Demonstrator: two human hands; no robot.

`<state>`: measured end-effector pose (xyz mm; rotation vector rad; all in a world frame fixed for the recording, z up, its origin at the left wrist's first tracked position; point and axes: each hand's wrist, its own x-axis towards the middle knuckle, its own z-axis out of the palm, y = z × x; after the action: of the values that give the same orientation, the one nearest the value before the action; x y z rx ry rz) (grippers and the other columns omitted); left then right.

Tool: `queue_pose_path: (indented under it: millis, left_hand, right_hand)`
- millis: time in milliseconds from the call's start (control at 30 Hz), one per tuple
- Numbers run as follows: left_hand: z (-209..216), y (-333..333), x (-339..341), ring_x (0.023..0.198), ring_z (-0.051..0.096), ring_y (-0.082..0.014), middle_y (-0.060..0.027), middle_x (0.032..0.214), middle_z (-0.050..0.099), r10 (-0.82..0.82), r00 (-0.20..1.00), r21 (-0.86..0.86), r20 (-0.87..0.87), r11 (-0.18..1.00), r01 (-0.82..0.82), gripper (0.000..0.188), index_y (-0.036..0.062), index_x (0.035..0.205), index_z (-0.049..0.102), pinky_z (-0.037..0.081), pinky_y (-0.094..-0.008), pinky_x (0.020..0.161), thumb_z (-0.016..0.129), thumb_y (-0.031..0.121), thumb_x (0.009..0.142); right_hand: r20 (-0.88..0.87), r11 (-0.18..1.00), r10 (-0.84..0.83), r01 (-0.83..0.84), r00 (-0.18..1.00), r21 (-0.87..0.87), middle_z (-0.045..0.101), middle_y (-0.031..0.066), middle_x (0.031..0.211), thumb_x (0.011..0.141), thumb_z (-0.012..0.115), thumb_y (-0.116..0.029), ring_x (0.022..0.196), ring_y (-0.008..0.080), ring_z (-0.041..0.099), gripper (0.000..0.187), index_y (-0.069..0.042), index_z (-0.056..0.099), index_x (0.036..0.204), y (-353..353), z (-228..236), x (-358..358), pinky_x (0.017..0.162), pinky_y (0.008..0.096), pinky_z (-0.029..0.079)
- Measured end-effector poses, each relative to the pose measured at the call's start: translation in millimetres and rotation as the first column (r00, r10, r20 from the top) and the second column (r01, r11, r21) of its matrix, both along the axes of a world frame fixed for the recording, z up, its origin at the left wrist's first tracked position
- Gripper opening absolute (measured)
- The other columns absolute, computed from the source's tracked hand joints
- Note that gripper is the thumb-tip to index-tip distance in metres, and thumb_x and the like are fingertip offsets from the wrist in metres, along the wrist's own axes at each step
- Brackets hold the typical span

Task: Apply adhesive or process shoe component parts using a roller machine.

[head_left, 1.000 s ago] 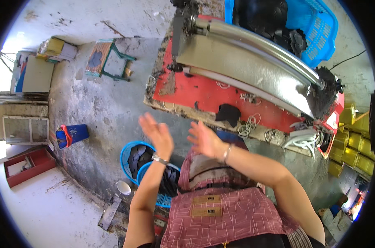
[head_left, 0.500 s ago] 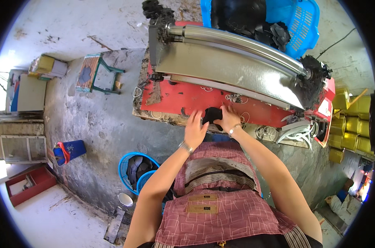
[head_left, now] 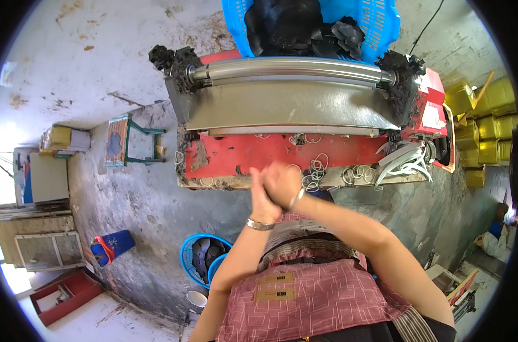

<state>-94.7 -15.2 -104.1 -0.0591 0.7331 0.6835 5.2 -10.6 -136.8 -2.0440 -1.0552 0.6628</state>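
My left hand [head_left: 261, 200] and my right hand [head_left: 284, 186] are pressed together above the near edge of the machine's base. The right one, smeared by motion, is closed over the left palm. Fingers partly cover each other, and whatever lies between the palms is hidden; only a dark sliver shows below them. Beyond stands a roller machine with a long metal roller [head_left: 293, 70] and a sloping metal plate [head_left: 293, 105]. Under the plate lies a red sheet [head_left: 242, 155] strewn with dark scraps and white cord loops [head_left: 318, 169].
Behind the machine a blue basket [head_left: 379, 28] holds black sheet pieces [head_left: 284, 25]. Another blue basket [head_left: 186, 263] with dark pieces stands on the floor at my left. Further left are a stool [head_left: 118, 141] and a blue bin [head_left: 115, 245]. Yellow tins [head_left: 493, 134] are stacked right.
My hands have come together and drawn back toward me, the right over the left. The black piece between them has gone out of sight. The view has shifted and turned.
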Motion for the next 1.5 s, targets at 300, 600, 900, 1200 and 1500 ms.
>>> queue_pose_path:
  millis: [300,600,900,1200,1500]
  left_hand:
    - [-7,-27,15,0.113,0.041,-0.0227,-0.0085,0.122,0.045,0.185,0.980,0.007,-0.069,0.983,-0.185,0.055,0.0151,0.120,0.041,0.035,-0.0418,0.093,0.032,0.056,0.085]
    - [-20,-29,-40,0.107,0.047,-0.0242,-0.0107,0.120,0.047,-0.009,0.999,0.031,-0.043,0.999,0.010,0.075,0.0014,0.125,0.035,0.037,-0.0367,0.091,0.028,0.063,0.083]
    - [-9,-39,-12,0.074,0.053,-0.0123,-0.0071,0.088,0.058,0.314,0.720,0.558,-0.619,0.821,0.121,0.024,-0.0032,0.097,0.049,0.045,-0.0253,0.067,0.058,0.014,0.082]
    - [1,-24,-25,0.068,0.054,-0.0203,-0.0123,0.078,0.057,0.475,0.205,0.511,-0.856,0.719,0.470,0.020,-0.0008,0.086,0.051,0.043,-0.0293,0.062,0.063,0.012,0.077]
    - [51,-23,-24,0.072,0.052,-0.0055,-0.0023,0.087,0.058,-0.040,0.897,0.379,-0.440,0.897,0.226,0.028,-0.0025,0.101,0.053,0.042,-0.0193,0.061,0.062,0.007,0.077]
  right_hand:
    - [0.059,0.956,0.292,-0.293,0.954,0.003,0.058,0.0180,0.063,0.083,0.044,-0.032,0.059,0.0352,0.057,0.035,-0.004,0.055,0.064,-6,4,-15,0.054,0.0446,0.044]
    - [-0.957,0.955,-0.290,0.074,0.001,-0.289,0.054,0.0031,0.062,0.084,0.049,-0.036,0.053,0.0146,0.051,0.031,-0.008,0.052,0.070,-23,19,6,0.052,0.0270,0.042]
    - [-0.436,0.994,0.034,0.014,0.899,0.105,0.051,0.0054,0.076,0.089,0.042,-0.035,0.074,0.0152,0.048,0.035,-0.001,0.051,0.086,-32,20,-15,0.068,0.0294,0.040]
    - [-0.157,0.947,0.288,-0.256,0.945,0.196,0.038,0.0159,0.123,0.074,0.059,-0.004,0.108,0.0270,0.044,0.036,-0.006,0.052,0.109,-76,93,-11,0.087,0.0337,0.040]
    - [-0.774,0.994,0.060,-0.108,0.630,-0.010,0.060,0.0094,0.098,0.078,0.057,-0.001,0.090,0.0147,0.057,0.032,0.004,0.050,0.109,-75,85,16,0.078,0.0264,0.046]
